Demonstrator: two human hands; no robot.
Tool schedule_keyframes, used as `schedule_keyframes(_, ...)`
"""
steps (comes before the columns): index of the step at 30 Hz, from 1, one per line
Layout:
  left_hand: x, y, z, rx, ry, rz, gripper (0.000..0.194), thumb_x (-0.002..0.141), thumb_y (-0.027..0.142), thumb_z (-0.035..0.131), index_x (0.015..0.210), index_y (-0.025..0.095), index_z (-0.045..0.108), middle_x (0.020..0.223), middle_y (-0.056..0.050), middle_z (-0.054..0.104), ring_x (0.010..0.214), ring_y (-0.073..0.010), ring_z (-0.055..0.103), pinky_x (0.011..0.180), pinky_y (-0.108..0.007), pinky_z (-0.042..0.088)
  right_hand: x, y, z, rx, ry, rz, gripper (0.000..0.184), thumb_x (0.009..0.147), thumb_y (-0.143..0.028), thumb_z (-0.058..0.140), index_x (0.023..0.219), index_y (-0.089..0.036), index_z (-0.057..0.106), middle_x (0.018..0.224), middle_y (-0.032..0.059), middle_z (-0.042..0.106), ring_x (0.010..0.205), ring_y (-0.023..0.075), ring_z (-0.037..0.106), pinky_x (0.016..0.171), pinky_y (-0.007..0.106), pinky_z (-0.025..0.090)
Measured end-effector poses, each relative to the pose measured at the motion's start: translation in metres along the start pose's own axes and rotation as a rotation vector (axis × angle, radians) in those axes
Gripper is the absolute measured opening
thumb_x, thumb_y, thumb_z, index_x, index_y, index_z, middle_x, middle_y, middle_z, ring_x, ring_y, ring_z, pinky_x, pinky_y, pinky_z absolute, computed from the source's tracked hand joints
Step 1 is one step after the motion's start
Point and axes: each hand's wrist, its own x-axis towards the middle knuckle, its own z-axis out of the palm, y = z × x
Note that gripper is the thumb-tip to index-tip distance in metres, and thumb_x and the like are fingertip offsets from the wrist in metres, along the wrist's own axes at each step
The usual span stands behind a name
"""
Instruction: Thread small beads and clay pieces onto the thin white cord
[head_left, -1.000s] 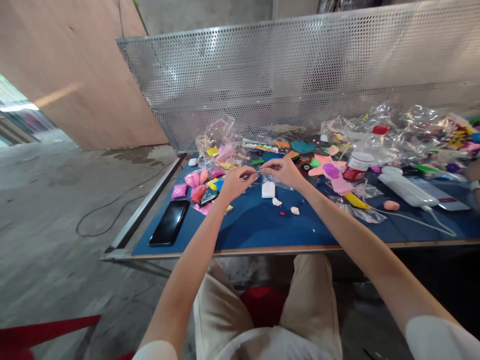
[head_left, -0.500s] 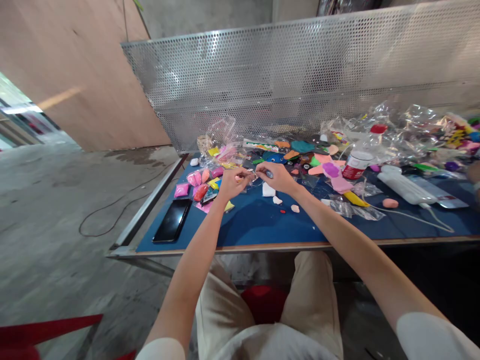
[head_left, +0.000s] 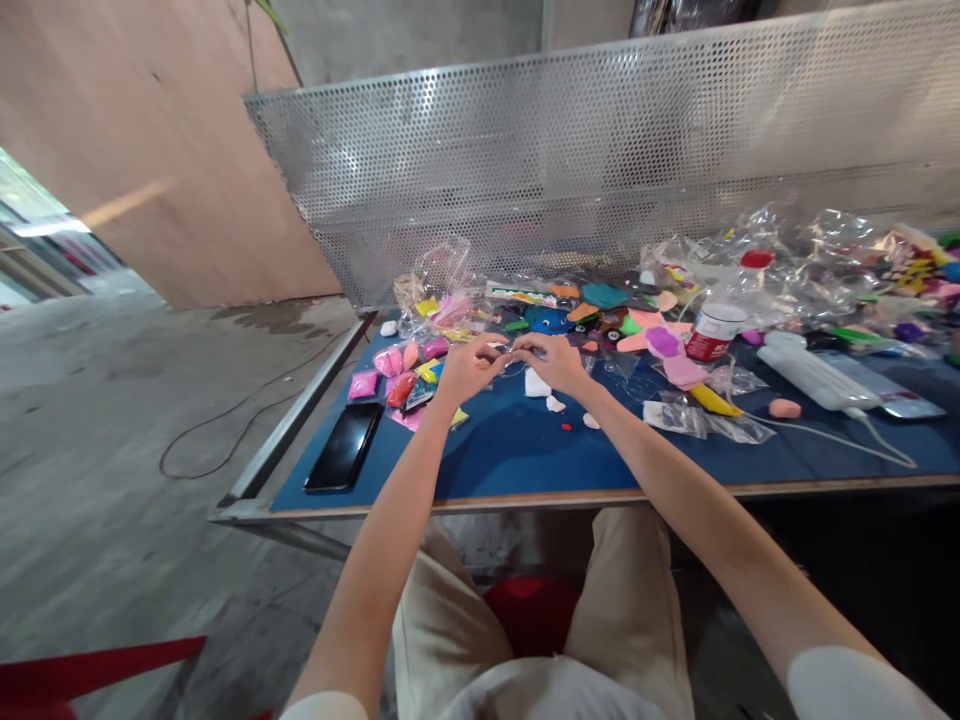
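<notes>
My left hand point(head_left: 471, 367) and my right hand point(head_left: 551, 357) meet over the blue table point(head_left: 517, 450), fingers pinched together on a small clear plastic bag point(head_left: 516, 358) between them. Just below the hands lie a white clay block point(head_left: 536, 382) and a few small white and red clay bits point(head_left: 555, 404). Left of my left hand sit several small packets of coloured clay point(head_left: 405, 370), pink, red and yellow.
A black phone point(head_left: 343, 459) lies near the table's left front corner. Flat coloured clay shapes point(head_left: 660, 340), a red-and-white jar point(head_left: 712, 330), crumpled clear bags point(head_left: 795, 270) and a white power strip point(head_left: 814, 375) with cable crowd the right. A perforated metal screen point(head_left: 600, 160) backs the table.
Both hands have drawn closer together and slightly farther from me, still pinching the clear bag. The camera has shifted a little.
</notes>
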Motion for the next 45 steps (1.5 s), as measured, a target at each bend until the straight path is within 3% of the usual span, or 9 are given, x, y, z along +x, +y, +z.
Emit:
schedule_keyframes(8, 0.001, -0.002, 0.002, 0.081, 0.028, 0.164, 0.025, 0.097, 0.04, 0.064, 0.103, 0.023, 0.081, 0.101, -0.007, 0.082, 0.091, -0.0208, 0.078, 0.082, -0.03, 0.06, -0.001, -0.005, -0.002, 0.059, 0.054, 0.067, 0.04, 0.088, -0.059, 0.067, 0.082, -0.02, 0.071, 0.075, 0.0037, 0.07, 0.065, 0.0164, 0.057, 0.063, 0.03, 0.045)
schedule_keyframes(18, -0.001, 0.002, 0.003, 0.143, -0.016, 0.034, 0.032, 0.098, 0.047, 0.06, 0.108, 0.022, 0.079, 0.098, -0.007, 0.08, 0.078, -0.0167, 0.074, 0.07, -0.026, 0.058, -0.002, -0.005, -0.001, -0.134, 0.112, -0.046, 0.033, 0.096, -0.05, 0.062, 0.084, -0.024, 0.078, 0.081, 0.0072, 0.074, 0.074, 0.0207, 0.063, 0.074, 0.034, 0.051)
schedule_keyframes(27, 0.001, 0.003, 0.0, 0.326, -0.043, 0.007, 0.027, 0.097, 0.043, 0.063, 0.099, 0.024, 0.081, 0.098, -0.007, 0.081, 0.092, -0.0252, 0.076, 0.076, -0.031, 0.053, -0.005, 0.001, 0.003, -0.17, 0.122, -0.122, 0.029, 0.099, -0.042, 0.06, 0.087, -0.026, 0.08, 0.085, 0.0079, 0.077, 0.083, 0.0234, 0.067, 0.08, 0.037, 0.054)
schedule_keyframes(33, 0.002, 0.0, 0.0, 0.231, -0.072, -0.009, 0.025, 0.097, 0.045, 0.063, 0.097, 0.029, 0.083, 0.096, -0.003, 0.082, 0.089, -0.0235, 0.076, 0.074, -0.03, 0.051, -0.006, 0.0, 0.004, -0.133, 0.122, -0.006, 0.025, 0.095, -0.042, 0.066, 0.084, -0.025, 0.079, 0.082, 0.0057, 0.077, 0.077, 0.0206, 0.067, 0.077, 0.034, 0.054)
schedule_keyframes(39, 0.004, -0.003, 0.002, 0.276, -0.035, -0.041, 0.024, 0.095, 0.048, 0.067, 0.101, 0.031, 0.083, 0.1, -0.004, 0.082, 0.089, -0.0258, 0.076, 0.074, -0.032, 0.053, -0.002, 0.003, 0.004, 0.123, 0.068, 0.199, 0.034, 0.085, -0.054, 0.071, 0.081, -0.021, 0.077, 0.075, 0.0042, 0.075, 0.067, 0.019, 0.067, 0.065, 0.032, 0.054)
schedule_keyframes(45, 0.005, 0.006, 0.0, 0.276, -0.045, 0.017, 0.034, 0.097, 0.05, 0.06, 0.095, 0.024, 0.082, 0.088, -0.005, 0.081, 0.084, -0.0245, 0.075, 0.078, -0.033, 0.052, -0.004, -0.005, 0.002, 0.061, 0.114, 0.117, 0.029, 0.088, -0.049, 0.07, 0.083, -0.022, 0.077, 0.081, 0.0056, 0.077, 0.074, 0.0205, 0.07, 0.072, 0.034, 0.056)
